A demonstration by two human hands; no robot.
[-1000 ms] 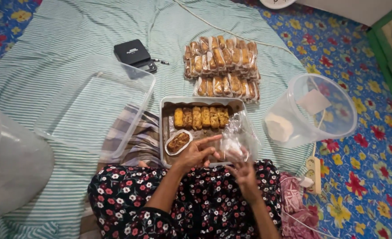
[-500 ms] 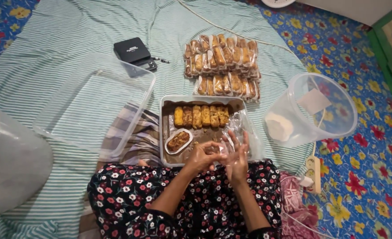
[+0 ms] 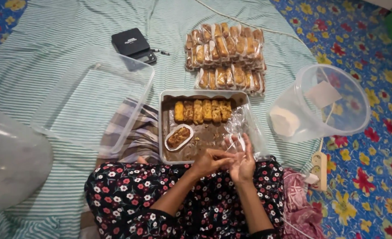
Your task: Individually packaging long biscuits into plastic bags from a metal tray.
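Both hands meet over the near edge of the metal baking tray (image 3: 167, 132), just above the person's lap. The left hand (image 3: 209, 163) pinches with closed fingers a thin clear plastic wrapper (image 3: 242, 128), and the right hand (image 3: 242, 161) stands with open, raised fingers against the same film, so both touch it. The wrapper spreads from the hands toward 12 o'clock, over the tray's right part. The row of golden pastries (image 3: 202, 110) lies at about 11 o'clock from the hands, its long axis running from 9 to 3 o'clock. A small white dish (image 3: 178, 137) with one piece sits at 10 o'clock, nearer to the left hand.
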